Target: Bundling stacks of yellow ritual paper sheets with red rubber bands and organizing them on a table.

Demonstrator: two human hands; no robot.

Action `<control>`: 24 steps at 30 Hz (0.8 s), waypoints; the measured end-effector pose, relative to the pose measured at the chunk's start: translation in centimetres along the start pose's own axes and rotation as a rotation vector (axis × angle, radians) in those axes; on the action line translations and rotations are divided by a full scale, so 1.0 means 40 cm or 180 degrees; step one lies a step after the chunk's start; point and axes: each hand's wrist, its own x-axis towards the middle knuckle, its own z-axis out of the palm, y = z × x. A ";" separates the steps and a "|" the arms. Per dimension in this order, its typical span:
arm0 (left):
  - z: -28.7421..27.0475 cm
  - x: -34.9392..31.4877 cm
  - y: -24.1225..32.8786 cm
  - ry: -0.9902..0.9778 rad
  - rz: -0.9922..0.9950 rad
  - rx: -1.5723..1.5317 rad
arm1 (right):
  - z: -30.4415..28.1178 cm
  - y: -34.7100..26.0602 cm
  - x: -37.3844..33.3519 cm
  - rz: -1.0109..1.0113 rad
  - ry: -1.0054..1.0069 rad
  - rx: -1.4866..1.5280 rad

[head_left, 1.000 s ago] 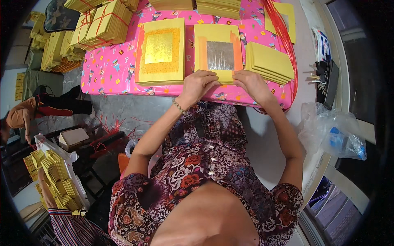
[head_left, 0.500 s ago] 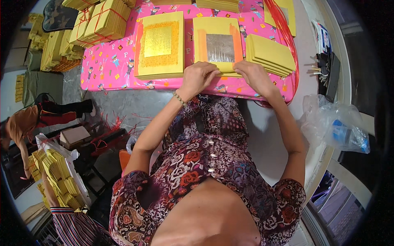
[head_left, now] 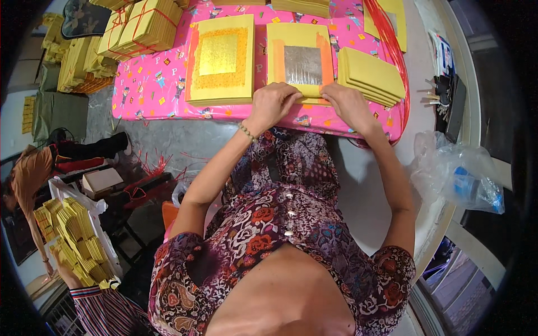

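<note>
A yellow paper sheet (head_left: 298, 35) with a silver foil square and orange side stripes lies in front of me, its near edge folded up in a narrow strip. My left hand (head_left: 273, 106) pinches the left part of that strip between thumb and fingers. My right hand (head_left: 348, 105) does the same at the right end, over the orange stripe. Left of it rests a stack of yellow sheets (head_left: 194, 61), the top one bearing a gold foil square on orange. To the right, close by my right hand, are several folded yellow papers (head_left: 372, 73), overlapping in a pile.
The pink patterned tabletop (head_left: 147, 103) carries tied yellow bundles (head_left: 147, 25) at back left. Red strings (head_left: 386, 25) hang over its right side. A clear plastic bag (head_left: 443, 154) sits at right. On the left, other people work by a tray of folded yellow papers (head_left: 73, 227).
My hands keep their pinch on the folded edge, almost still. The view has shifted slightly. At far left, the other people's arms have moved around the yellow papers.
</note>
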 end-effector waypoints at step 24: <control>0.050 0.118 0.040 0.0038 0.0344 0.0739 | -0.105 0.151 0.375 0.0308 -0.0025 -0.0247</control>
